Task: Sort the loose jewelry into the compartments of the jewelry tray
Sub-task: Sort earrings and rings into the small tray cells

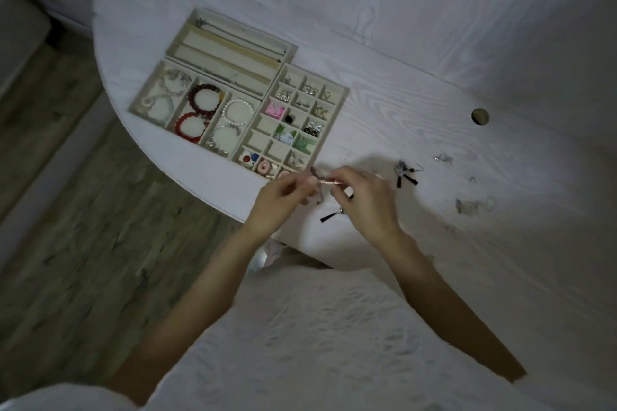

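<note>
A person's left hand [283,192] and right hand [362,195] are meeting over the near edge of a white table [434,83], both pinching a thin rose-gold piece of jewelry [329,181] that is spanning the gap between their fingertips. The fingers of each hand are curling in around its ends; what kind of piece it is cannot be told. It is hovering just beside the near corner of the beige jewelry tray [345,90], whose small compartments are already holding earrings and coloured pieces, with red bead bracelets [200,107] and a pearl bracelet [237,112] lying in the larger ones. Loose black-tasselled earrings [404,173] are lying near the right hand, on the table.
</note>
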Motion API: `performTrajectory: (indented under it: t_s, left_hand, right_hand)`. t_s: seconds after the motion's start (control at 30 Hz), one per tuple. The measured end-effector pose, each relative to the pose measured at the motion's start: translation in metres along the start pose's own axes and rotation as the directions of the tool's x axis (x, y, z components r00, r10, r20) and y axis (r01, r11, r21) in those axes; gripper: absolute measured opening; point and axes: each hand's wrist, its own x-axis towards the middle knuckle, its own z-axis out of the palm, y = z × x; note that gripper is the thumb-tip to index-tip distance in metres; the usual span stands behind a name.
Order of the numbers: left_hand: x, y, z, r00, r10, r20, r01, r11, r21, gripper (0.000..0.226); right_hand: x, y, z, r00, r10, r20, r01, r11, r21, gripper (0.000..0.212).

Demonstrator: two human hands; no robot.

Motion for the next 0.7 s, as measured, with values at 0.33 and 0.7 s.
performTrajectory:
  t_s: [0.33, 0.7]
  left_hand:
    - [0.006, -0.033, -0.077, 0.965, -0.145, -0.216, 0.082, 0.957, -0.278, 0.017]
    - [0.062, -0.051, -0.134, 0.966, 0.235, -0.104, -0.182, 0.912, 0.368, 0.013]
  right_hand:
    - [0.06, -0.047, 0.074, 0.948, -0.295, 0.116, 0.31, 0.94, -0.145, 0.02]
    - [0.101, -0.057, 0.099, 0.949, -0.121, 0.291, 0.14, 0.989, -0.043, 0.017]
